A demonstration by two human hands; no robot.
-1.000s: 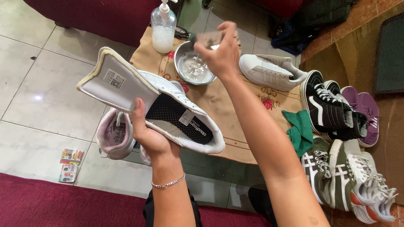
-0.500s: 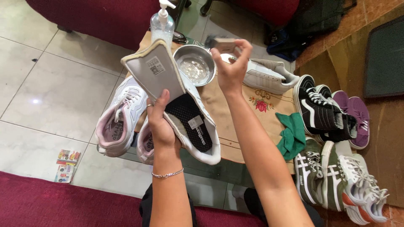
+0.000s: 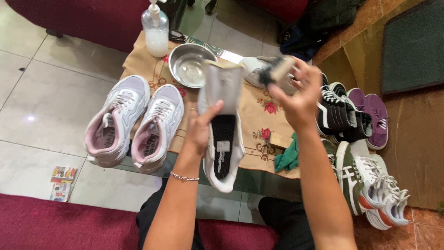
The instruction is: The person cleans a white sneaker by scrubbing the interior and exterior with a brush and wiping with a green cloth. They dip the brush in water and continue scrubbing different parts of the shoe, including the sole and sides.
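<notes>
Left hand (image 3: 200,132) grips a white insole (image 3: 223,125), underside up for access. Right hand (image 3: 298,95) pinches a small brush (image 3: 276,71), just right of the insole.

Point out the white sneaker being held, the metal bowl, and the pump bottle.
white sneaker (image 3: 223,139), head view: on the dark insole inside the shoe.
metal bowl (image 3: 189,67), head view: on the shiny inner bottom.
pump bottle (image 3: 156,32), head view: on the clear body above the white liquid.
</notes>
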